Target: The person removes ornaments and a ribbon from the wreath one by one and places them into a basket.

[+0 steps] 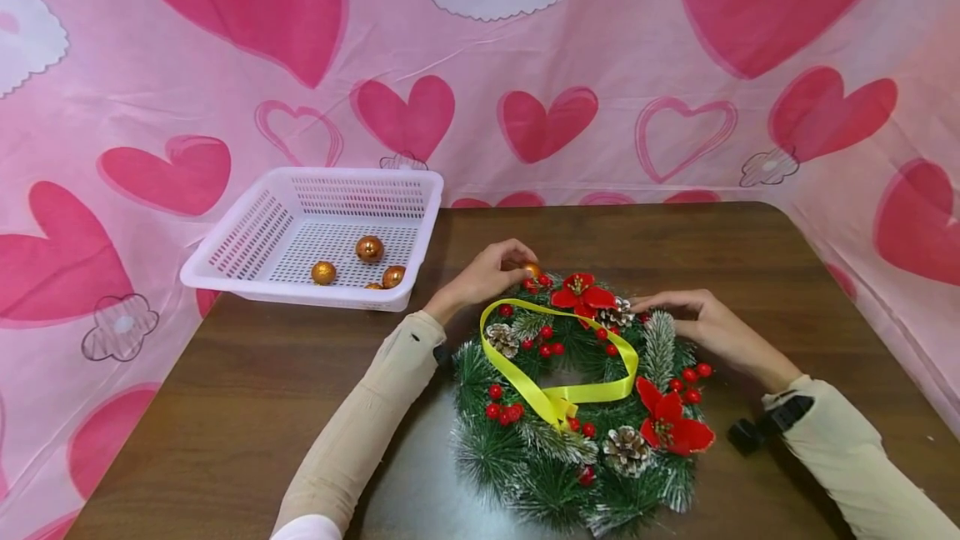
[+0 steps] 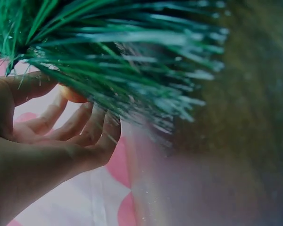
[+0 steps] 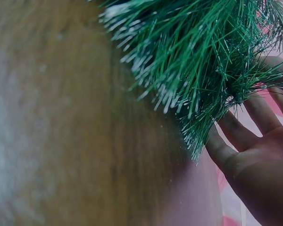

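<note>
A green Christmas wreath (image 1: 487, 440) with red flowers, red berries and frosted pinecones lies on the table, a yellow ribbon (image 1: 525, 390) looped over it. At its far left edge my left hand (image 1: 489, 273) pinches a shiny orange-gold bauble (image 1: 532, 269) against the greenery. In the left wrist view, needles partly cover that bauble (image 2: 73, 94) and the fingertips. My right hand (image 1: 712, 332) rests at the wreath's far right side, fingers fairly straight and touching the branches. Needles hide some of those fingers (image 3: 262, 115) in the right wrist view.
A white plastic basket (image 1: 300, 294) stands at the back left of the wooden table (image 1: 247, 390), holding several gold baubles (image 1: 370, 249). A pink cloth (image 1: 480, 48) printed with hearts hangs behind the table.
</note>
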Action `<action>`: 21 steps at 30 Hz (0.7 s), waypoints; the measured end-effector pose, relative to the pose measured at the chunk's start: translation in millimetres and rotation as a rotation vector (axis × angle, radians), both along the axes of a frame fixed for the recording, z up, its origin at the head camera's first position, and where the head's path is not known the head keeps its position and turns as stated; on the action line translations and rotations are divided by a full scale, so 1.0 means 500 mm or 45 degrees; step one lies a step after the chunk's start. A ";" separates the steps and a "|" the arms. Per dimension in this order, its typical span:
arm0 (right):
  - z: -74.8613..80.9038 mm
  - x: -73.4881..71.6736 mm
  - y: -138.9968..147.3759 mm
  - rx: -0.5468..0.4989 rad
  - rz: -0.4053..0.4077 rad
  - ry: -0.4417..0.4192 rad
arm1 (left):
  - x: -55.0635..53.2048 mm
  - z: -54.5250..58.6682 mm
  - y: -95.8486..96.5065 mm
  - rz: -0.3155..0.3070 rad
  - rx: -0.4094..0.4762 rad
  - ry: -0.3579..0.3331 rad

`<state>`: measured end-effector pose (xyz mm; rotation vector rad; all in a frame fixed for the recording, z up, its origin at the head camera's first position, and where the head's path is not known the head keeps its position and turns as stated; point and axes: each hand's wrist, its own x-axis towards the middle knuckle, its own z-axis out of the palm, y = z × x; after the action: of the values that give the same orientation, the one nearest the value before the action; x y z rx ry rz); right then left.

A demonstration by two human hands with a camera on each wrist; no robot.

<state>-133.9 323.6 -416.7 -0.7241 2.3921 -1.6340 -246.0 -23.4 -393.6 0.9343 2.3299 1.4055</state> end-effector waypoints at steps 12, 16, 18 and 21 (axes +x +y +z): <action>-0.003 -0.004 0.001 -0.030 0.016 0.016 | 0.001 0.020 -0.008 0.070 0.073 0.025; -0.005 -0.006 0.001 -0.024 0.016 0.033 | 0.001 0.022 -0.009 0.081 0.062 0.037; -0.005 -0.005 0.001 -0.017 0.016 0.036 | 0.001 0.023 -0.009 0.081 0.065 0.044; -0.004 -0.004 0.002 -0.013 0.016 0.019 | 0.002 0.024 -0.008 0.078 0.077 0.048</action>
<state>-135.7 324.5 -418.7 -0.7543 2.3867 -1.6424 -245.2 -27.2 -381.4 0.9205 2.3743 1.5028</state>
